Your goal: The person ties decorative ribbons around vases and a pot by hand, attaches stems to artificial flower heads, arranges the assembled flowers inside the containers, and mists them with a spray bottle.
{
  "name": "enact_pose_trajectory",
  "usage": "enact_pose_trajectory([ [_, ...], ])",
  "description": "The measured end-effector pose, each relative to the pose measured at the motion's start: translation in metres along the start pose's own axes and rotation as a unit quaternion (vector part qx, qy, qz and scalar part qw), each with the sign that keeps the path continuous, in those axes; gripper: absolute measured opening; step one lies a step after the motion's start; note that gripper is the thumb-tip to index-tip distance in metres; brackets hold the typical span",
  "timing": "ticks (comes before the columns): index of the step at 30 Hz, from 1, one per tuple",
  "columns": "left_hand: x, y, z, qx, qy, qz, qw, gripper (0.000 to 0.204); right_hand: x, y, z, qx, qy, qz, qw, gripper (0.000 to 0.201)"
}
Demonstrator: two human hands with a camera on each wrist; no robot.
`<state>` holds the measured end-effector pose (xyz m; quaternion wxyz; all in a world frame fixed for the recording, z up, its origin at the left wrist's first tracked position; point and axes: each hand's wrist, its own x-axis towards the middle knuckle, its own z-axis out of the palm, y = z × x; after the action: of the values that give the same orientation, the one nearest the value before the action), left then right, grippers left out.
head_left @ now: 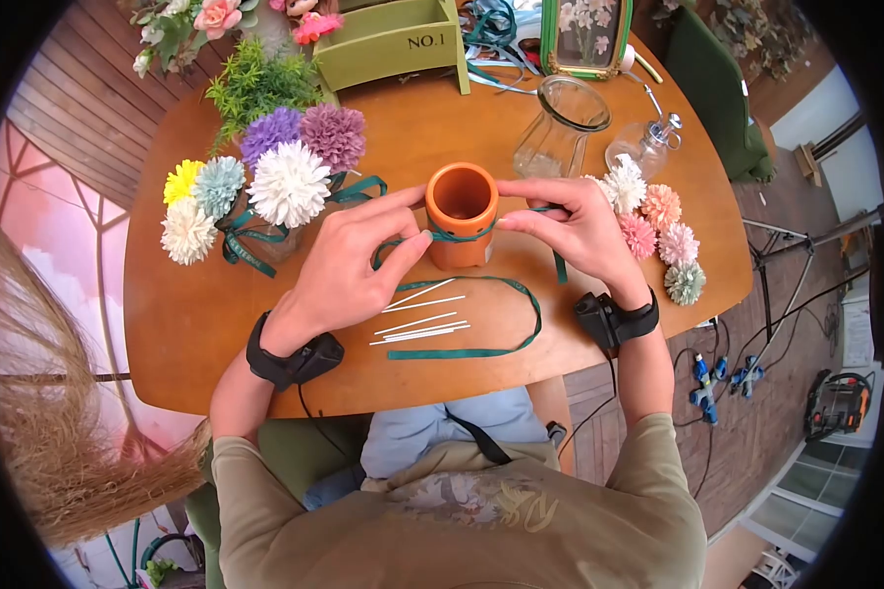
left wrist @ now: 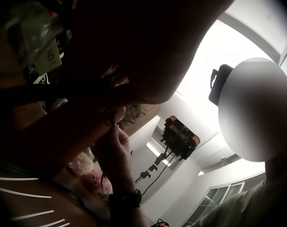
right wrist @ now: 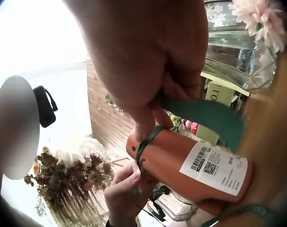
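An orange pot [head_left: 461, 247] stands upright on the table, its round mouth facing up. A dark green ribbon [head_left: 464, 236] passes across its near side, below the rim. At the pot's left, my left hand [head_left: 342, 263] pinches the ribbon between thumb and fingers, index finger reaching along the pot. My right hand [head_left: 578, 228] pinches the ribbon on the other side, with a loose tail hanging below. In the right wrist view, a white barcode label [right wrist: 214, 169] shows on the pot [right wrist: 169, 156]. The left wrist view is dark and hides most of the left hand's grip.
White sticks [head_left: 424, 324] and another length of green ribbon [head_left: 471, 351] lie in front of the pot. A bouquet [head_left: 287, 185] is at left, loose flower heads [head_left: 658, 224] at right. Behind stand a glass vase [head_left: 560, 133], a spray bottle [head_left: 643, 147] and a green planter [head_left: 388, 49].
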<state>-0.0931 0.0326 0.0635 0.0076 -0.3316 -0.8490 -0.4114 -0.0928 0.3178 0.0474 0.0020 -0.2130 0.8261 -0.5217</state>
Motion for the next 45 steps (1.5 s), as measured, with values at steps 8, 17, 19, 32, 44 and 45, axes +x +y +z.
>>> enact_pose_trajectory([
  [8, 0.002, -0.004, 0.002, -0.014, 0.016, 0.054, 0.998, 0.017, 0.003, 0.013, 0.003, -0.004, 0.018, -0.048, 0.999, 0.03],
  [17, 0.001, 0.008, -0.002, -0.043, -0.015, -0.02, 0.999, 0.015, 0.007, 0.011, 0.0, -0.037, 0.052, -0.108, 0.992, 0.028],
  [19, -0.004, 0.005, 0.007, 0.01, 0.056, 0.047, 0.997, 0.013, 0.001, -0.001, -0.004, -0.068, 0.033, 0.008, 0.997, 0.03],
  [32, -0.016, 0.003, 0.013, -0.487, -0.123, -0.201, 0.841, 0.015, -0.041, -0.004, 0.013, -0.248, 0.134, -0.132, 0.95, 0.008],
  [44, -0.023, 0.014, 0.042, -0.604, -0.003, -0.238, 0.761, 0.014, -0.049, -0.018, 0.046, 0.07, 0.164, 0.074, 0.981, 0.014],
  [45, -0.023, 0.017, 0.044, -0.604, -0.004, -0.238, 0.761, 0.014, -0.05, -0.024, 0.047, 0.183, 0.139, 0.153, 0.961, 0.017],
])
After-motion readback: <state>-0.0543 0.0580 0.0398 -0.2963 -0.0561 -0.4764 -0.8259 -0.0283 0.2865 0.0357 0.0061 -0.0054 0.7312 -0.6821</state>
